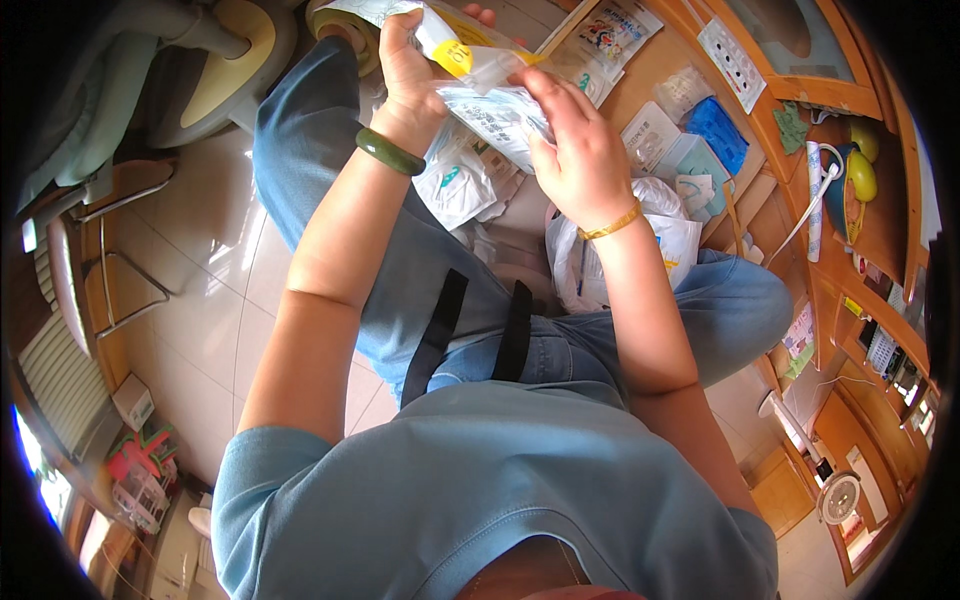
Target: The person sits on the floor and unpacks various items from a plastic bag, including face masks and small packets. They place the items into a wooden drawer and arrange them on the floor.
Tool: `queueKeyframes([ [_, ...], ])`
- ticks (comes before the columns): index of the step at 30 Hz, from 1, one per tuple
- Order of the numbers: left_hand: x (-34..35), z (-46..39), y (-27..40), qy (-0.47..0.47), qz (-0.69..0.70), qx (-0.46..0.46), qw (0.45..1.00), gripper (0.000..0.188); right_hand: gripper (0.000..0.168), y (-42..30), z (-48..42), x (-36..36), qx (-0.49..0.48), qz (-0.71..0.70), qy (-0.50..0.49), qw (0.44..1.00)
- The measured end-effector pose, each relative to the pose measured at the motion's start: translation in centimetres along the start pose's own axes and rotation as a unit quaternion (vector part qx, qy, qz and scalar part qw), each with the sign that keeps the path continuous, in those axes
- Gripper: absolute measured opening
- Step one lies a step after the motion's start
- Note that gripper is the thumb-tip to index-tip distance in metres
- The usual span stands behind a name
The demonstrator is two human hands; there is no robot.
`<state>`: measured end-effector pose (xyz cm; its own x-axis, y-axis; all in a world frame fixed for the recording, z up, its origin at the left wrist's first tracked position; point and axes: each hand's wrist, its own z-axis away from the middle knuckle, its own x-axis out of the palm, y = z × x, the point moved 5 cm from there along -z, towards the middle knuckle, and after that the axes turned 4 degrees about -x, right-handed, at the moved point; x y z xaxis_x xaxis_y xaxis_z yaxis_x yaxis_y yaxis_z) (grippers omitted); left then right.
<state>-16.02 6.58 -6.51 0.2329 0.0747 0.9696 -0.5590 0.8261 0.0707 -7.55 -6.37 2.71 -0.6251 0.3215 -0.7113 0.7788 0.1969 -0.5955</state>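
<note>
My left hand [411, 79], below which a green bangle circles the wrist, grips a white and yellow plastic package [453, 54] at the top of the view. Fingertips show beyond its upper edge; whose they are is unclear. Just below it, my right hand [576, 146] pinches a shiny printed plastic packet [491, 124] between thumb and fingers, a gold-coloured bracelet at its wrist. The package and packet overlap, so whether they are joined cannot be told. Under them, white plastic packaging [454, 180] lies between my knees, with a white plastic bag [574, 259] to its right.
An open wooden drawer or shelf at right holds a blue packet [716, 133], a light blue box [694, 165] and flat printed packets [611, 37]. A power strip [732, 64] is on the cabinet edge. A metal-legged chair [112, 277] stands left; a small fan [838, 499] is lower right.
</note>
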Motion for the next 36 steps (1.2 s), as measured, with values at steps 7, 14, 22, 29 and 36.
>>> queueKeyframes([
  [7,2.4,1.9,-1.6,-0.041,-0.027,-0.043,0.998,0.074,0.028,-0.3,-0.6,0.5,-0.001,0.062,-0.111,0.992],
  [14,3.2,2.2,-2.3,-0.093,-0.005,-0.064,0.994,0.077,0.021,0.0,-0.3,1.3,-0.014,0.059,-0.187,0.980],
  [22,1.5,1.1,-1.2,-0.065,-0.087,0.013,0.994,0.045,0.024,-0.8,-1.6,1.3,0.021,0.077,-0.222,0.972],
  [29,-0.4,0.1,1.7,0.054,0.012,0.016,0.998,0.044,0.049,0.0,0.2,-5.4,0.018,-0.084,-0.001,0.996],
  [36,-0.7,0.3,0.9,0.089,-0.045,0.024,0.995,0.043,0.038,-1.5,-0.6,-4.9,-0.018,0.109,-0.014,0.994],
])
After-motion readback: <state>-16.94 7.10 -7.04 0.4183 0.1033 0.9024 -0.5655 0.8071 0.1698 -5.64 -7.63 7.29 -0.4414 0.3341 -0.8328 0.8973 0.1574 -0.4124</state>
